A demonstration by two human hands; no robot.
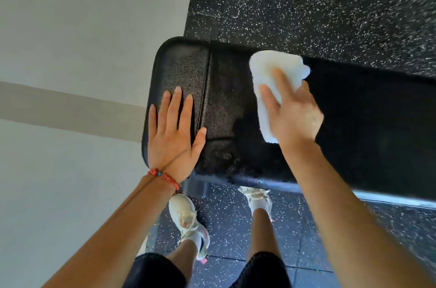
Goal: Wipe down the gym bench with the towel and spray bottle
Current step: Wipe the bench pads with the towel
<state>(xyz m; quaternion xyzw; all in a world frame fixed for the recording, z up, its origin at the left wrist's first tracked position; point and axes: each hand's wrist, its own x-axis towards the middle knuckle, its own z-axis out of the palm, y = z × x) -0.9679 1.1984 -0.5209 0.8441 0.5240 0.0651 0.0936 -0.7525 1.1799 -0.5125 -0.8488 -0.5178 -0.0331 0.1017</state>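
The black padded gym bench (pixel 368 122) runs from centre left off to the right, with a seam splitting off its short left pad. My left hand (pixel 173 131) lies flat on that short pad, fingers spread, holding nothing. A white folded towel (pixel 269 70) rests on the long pad just right of the seam. My right hand (pixel 291 113) presses down on the towel with fingers over its near half. No spray bottle is in view.
A pale grey wall (pixel 82 28) with a darker stripe stands close on the left of the bench end. Black speckled rubber flooring (pixel 330 4) lies beyond and under the bench. My legs and white shoes (pixel 187 219) stand at the near side.
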